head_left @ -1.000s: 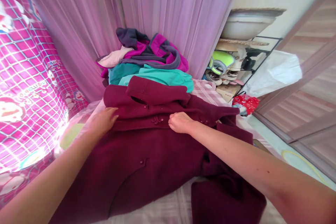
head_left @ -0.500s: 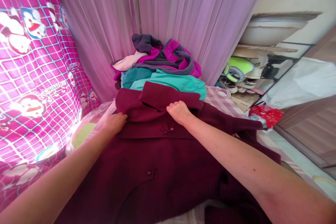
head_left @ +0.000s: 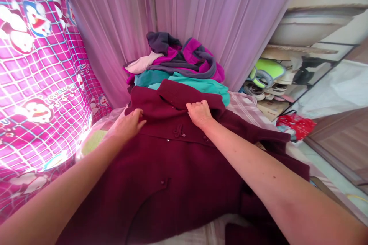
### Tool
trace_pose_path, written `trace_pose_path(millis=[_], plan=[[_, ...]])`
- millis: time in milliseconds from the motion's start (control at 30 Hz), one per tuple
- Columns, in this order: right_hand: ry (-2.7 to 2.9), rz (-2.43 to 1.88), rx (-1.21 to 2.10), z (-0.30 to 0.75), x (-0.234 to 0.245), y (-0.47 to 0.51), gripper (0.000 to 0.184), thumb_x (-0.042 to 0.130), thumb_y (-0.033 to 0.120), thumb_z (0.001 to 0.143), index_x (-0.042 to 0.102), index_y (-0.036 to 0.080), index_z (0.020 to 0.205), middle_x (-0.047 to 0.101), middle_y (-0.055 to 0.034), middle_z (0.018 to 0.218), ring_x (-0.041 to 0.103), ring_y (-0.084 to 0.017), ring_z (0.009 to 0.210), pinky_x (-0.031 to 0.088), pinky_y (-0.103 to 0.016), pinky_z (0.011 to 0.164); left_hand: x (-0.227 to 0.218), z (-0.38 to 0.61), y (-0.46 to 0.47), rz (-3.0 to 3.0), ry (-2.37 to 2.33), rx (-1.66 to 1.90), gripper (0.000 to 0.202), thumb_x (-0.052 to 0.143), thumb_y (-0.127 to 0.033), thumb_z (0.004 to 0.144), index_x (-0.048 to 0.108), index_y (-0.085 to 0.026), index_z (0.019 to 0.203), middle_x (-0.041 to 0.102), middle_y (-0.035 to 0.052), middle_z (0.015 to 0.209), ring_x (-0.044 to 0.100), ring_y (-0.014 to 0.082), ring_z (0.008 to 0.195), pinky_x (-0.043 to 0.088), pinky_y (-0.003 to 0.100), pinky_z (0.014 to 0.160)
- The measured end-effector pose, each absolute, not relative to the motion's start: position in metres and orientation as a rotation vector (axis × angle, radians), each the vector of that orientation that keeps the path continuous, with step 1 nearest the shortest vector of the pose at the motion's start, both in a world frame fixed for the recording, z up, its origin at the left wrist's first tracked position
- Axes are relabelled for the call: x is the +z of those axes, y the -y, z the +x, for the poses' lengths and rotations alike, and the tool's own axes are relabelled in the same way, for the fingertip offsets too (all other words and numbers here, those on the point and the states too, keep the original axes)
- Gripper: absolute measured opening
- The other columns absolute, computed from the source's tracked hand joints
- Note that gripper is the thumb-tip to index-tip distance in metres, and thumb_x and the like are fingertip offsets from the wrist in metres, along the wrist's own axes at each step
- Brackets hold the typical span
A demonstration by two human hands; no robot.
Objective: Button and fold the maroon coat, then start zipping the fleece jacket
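A dark maroon coat (head_left: 178, 172) lies spread out in front of me, with small buttons and a looped cloth ornament on its front. Its collar (head_left: 189, 97) is at the far end. My right hand (head_left: 199, 113) is closed on the cloth just below the collar. Over the coat's left shoulder area is my left hand (head_left: 129, 124), thumb and fingers apart, the fingertips against the cloth. Part of the coat front forms a fold across the middle, below both hands.
Behind the coat is a pile of clothes, with a turquoise garment (head_left: 198, 84) below a purple and grey one (head_left: 198, 61). Lilac curtains (head_left: 195, 7) hang behind. A pink patterned cloth (head_left: 37, 84) hangs at left; shelves with shoes (head_left: 255, 92) and a red bag (head_left: 297, 124) are at right.
My left thumb has moved apart from the fingers. Below the fold, more buttons show on the coat front. The view has shifted slightly; my right hand stays closed near the collar.
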State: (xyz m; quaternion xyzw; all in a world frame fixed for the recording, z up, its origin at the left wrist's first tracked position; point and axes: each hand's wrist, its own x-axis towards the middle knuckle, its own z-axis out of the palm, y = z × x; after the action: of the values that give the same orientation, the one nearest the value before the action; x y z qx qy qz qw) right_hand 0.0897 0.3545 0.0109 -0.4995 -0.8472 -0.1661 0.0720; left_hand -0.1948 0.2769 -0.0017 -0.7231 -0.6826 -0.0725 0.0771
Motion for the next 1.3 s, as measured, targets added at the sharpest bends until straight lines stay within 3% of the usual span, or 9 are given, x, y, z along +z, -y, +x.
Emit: trace_pose_path(millis=[200, 300, 467, 600, 800, 1000, 1133, 1300], plan=[[2.69, -0.978, -0.434, 0.101, -0.001, -0.32, 0.024, 0.059, 0.03, 0.091, 0.066, 0.017, 0.109, 0.068, -0.0129, 0.111, 0.056, -0.027, 0.107, 0.023, -0.048, 0.106, -0.036, -0.173, -0.26, -2.674, 1.518, -0.113, 0.036, 0.056, -0.033, 0.093, 0.06, -0.028, 0.129, 0.061, 0.0072, 0.137, 0.056, 0.0224, 0.126, 0.042, 0.037, 0.107], [2.662, -0.996, -0.415, 0.105, -0.005, -0.317, 0.03, 0.061, 0.032, 0.089, 0.067, 0.02, 0.116, 0.058, -0.0142, 0.135, 0.045, -0.031, 0.129, 0.017, -0.058, 0.112, -0.044, -0.162, -0.268, -2.643, 1.531, -0.039, 0.039, 0.053, -0.034, 0.095, 0.059, -0.03, 0.132, 0.062, 0.0063, 0.136, 0.061, 0.0211, 0.118, 0.047, 0.033, 0.099], [2.728, -1.213, -0.364, 0.112, -0.006, -0.331, 0.044, 0.059, 0.033, 0.091, 0.059, 0.025, 0.134, 0.039, -0.0135, 0.155, 0.03, -0.035, 0.142, 0.024, -0.066, 0.109, -0.046, -0.146, -0.279, -2.567, 1.476, 0.17, 0.027, 0.047, -0.022, 0.096, 0.068, -0.026, 0.113, 0.071, 0.0072, 0.114, 0.069, 0.0185, 0.091, 0.051, 0.027, 0.074], [2.723, -1.298, -0.316, 0.109, -0.007, -0.34, 0.036, 0.055, 0.028, 0.094, 0.064, 0.029, 0.129, 0.039, -0.0104, 0.156, 0.032, -0.033, 0.143, 0.026, -0.066, 0.11, -0.042, -0.144, -0.279, -2.573, 1.444, 0.129, 0.027, 0.044, -0.021, 0.097, 0.07, -0.02, 0.101, 0.072, 0.0086, 0.103, 0.068, 0.0196, 0.091, 0.051, 0.03, 0.077], [2.708, -1.311, -0.269, 0.104, -0.005, -0.341, 0.034, 0.053, 0.027, 0.095, 0.066, 0.029, 0.126, 0.043, -0.0103, 0.153, 0.034, -0.033, 0.141, 0.028, -0.066, 0.109, -0.04, -0.15, -0.269, -2.607, 1.417, 0.166, 0.027, 0.043, -0.025, 0.098, 0.069, -0.02, 0.104, 0.071, 0.0077, 0.093, 0.067, 0.019, 0.086, 0.05, 0.03, 0.078], [2.711, -1.317, -0.253, 0.104, -0.005, -0.338, 0.034, 0.054, 0.028, 0.095, 0.066, 0.027, 0.127, 0.042, -0.0094, 0.154, 0.033, -0.033, 0.142, 0.027, -0.066, 0.11, -0.047, -0.14, -0.264, -2.616, 1.432, 0.142, 0.036, 0.046, -0.028, 0.098, 0.061, -0.03, 0.13, 0.068, 0.0069, 0.1, 0.066, 0.0188, 0.089, 0.048, 0.03, 0.08], [2.721, -1.316, -0.248, 0.105, -0.005, -0.34, 0.034, 0.053, 0.028, 0.095, 0.066, 0.028, 0.127, 0.042, -0.0091, 0.154, 0.033, -0.032, 0.142, 0.028, -0.065, 0.11, -0.044, -0.134, -0.269, -2.66, 1.533, 0.041, 0.034, 0.042, -0.031, 0.1, 0.069, -0.029, 0.12, 0.069, 0.0051, 0.112, 0.065, 0.0184, 0.097, 0.049, 0.028, 0.085], [2.723, -1.295, -0.261, 0.107, -0.008, -0.342, 0.033, 0.053, 0.028, 0.096, 0.066, 0.029, 0.126, 0.042, -0.0092, 0.154, 0.033, -0.032, 0.141, 0.028, -0.064, 0.109, -0.036, -0.138, -0.275, -2.842, 1.548, -0.024, 0.03, 0.047, -0.028, 0.096, 0.073, -0.026, 0.112, 0.073, 0.0029, 0.109, 0.066, 0.0183, 0.101, 0.048, 0.027, 0.091]])
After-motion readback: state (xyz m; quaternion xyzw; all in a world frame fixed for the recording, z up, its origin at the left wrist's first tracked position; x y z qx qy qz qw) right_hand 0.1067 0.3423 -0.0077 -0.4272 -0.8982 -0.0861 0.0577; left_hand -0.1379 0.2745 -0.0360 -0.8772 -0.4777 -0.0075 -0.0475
